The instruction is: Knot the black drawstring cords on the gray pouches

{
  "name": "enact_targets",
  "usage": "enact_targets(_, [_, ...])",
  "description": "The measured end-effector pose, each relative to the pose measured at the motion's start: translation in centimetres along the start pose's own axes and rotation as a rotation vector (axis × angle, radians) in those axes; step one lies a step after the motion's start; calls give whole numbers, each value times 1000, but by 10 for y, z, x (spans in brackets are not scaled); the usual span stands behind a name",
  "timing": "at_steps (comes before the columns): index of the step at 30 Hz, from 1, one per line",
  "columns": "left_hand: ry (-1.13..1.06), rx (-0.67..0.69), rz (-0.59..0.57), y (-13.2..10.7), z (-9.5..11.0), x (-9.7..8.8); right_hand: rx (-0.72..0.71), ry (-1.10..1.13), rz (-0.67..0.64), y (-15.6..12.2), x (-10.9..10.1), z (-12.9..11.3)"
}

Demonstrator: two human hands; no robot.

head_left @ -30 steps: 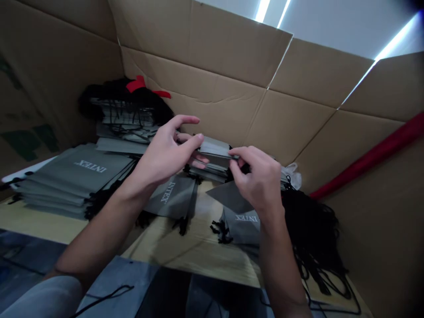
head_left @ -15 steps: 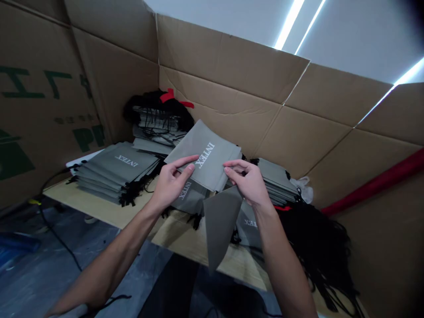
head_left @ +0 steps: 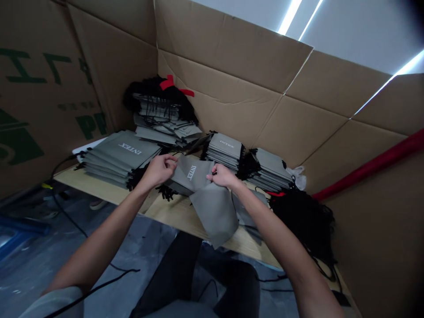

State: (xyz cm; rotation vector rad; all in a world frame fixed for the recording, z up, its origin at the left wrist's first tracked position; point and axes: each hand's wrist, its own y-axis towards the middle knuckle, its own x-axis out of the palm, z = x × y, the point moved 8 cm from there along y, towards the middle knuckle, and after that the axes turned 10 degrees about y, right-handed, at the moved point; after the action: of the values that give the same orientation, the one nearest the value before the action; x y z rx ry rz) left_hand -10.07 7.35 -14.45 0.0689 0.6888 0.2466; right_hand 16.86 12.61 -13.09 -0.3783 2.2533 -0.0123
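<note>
Left grip [head_left: 158, 171] and right grip [head_left: 222, 176] both pinching top corners of grey INTEX bag [head_left: 195, 179], draped low over bench [head_left: 179, 222], bag stacks [head_left: 225, 152] at 12 o'clock

Left hand [head_left: 158, 171] and right hand [head_left: 223, 176] pinching a grey INTEX drawstring bag [head_left: 194, 176] between them, stacked grey bags [head_left: 121, 157] just beyond the left hand, two more stacks [head_left: 225, 151] beyond the right hand, tangled black cords [head_left: 303, 223] off to its right
</note>
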Motion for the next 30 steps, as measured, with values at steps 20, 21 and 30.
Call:
enact_targets(20, [634, 60, -93, 4, -14, 18, -29, -236, -115, 13, 41, 3])
enact_targets(21, [660, 51, -86, 4, -13, 19, -25, -241, -111, 13, 41, 2])
enact_targets(30, [890, 23, 82, -9, -3, 18, 4, -242, -113, 9, 28, 4])
